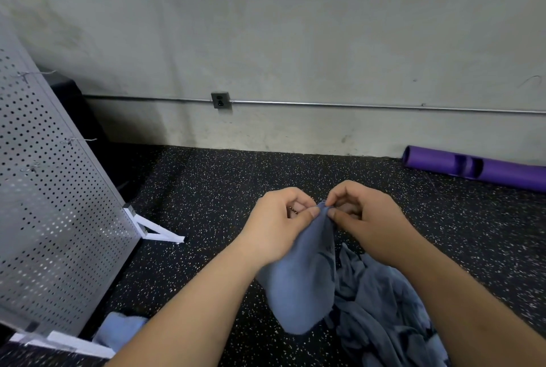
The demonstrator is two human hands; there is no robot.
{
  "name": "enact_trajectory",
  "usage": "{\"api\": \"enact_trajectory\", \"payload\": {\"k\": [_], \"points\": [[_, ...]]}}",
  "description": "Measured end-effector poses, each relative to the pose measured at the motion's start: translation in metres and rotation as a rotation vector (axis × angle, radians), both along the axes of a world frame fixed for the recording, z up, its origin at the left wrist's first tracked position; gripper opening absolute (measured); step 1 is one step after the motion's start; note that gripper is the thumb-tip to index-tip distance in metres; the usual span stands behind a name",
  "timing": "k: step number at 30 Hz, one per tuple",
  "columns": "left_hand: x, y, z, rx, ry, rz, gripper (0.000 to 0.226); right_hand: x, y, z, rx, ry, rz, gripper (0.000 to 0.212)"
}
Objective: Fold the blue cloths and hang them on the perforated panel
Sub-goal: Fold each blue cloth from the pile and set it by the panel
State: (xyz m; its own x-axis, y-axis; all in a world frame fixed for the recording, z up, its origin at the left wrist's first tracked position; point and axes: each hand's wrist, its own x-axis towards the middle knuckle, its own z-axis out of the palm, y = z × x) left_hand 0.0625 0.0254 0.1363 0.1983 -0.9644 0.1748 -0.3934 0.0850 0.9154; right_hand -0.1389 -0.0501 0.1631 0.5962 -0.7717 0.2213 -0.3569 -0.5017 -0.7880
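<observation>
The heap of blue cloths at lower right runs off the bottom edge, partly hidden by the right forearm. A pale cloth at lower left is half covered by the left arm. In the lower middle, the left hand and right hand each keep a pinching grip on the top edge of one soft, limp blue cloth hanging over the speckled black floor. The grey metal perforated panel, cut by the left edge, carries wire hooks. A purple tube lies along the wall at right.
</observation>
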Motion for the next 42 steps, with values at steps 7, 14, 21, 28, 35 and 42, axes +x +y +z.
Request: {"api": "enact_trajectory", "payload": {"k": [7, 14, 21, 28, 35, 42], "points": [[-0.002, 0.005, 0.004, -0.035, -0.122, 0.031, 0.007, 0.004, 0.006, 0.002, -0.020, -0.006, -0.045, 0.024], [-0.004, 0.004, 0.001, -0.049, -0.041, -0.013, 0.008, 0.006, 0.004, 0.001, -0.048, -0.016, -0.094, 0.028], [-0.008, 0.005, -0.004, -0.037, -0.034, -0.017, 0.029, 0.005, 0.003, 0.003, -0.016, -0.058, -0.129, 0.023], [0.012, 0.015, -0.008, 0.102, -0.306, -0.021, 0.029, -0.008, -0.011, -0.001, 0.087, -0.271, -0.269, 0.017], [0.033, 0.020, -0.003, 0.154, -0.443, -0.037, 0.026, -0.024, -0.024, -0.005, -0.005, -0.381, -0.452, 0.016], [0.059, 0.021, -0.001, 0.111, -0.282, 0.009, 0.027, -0.037, -0.032, -0.003, 0.011, -0.417, -0.607, 0.012]]}}
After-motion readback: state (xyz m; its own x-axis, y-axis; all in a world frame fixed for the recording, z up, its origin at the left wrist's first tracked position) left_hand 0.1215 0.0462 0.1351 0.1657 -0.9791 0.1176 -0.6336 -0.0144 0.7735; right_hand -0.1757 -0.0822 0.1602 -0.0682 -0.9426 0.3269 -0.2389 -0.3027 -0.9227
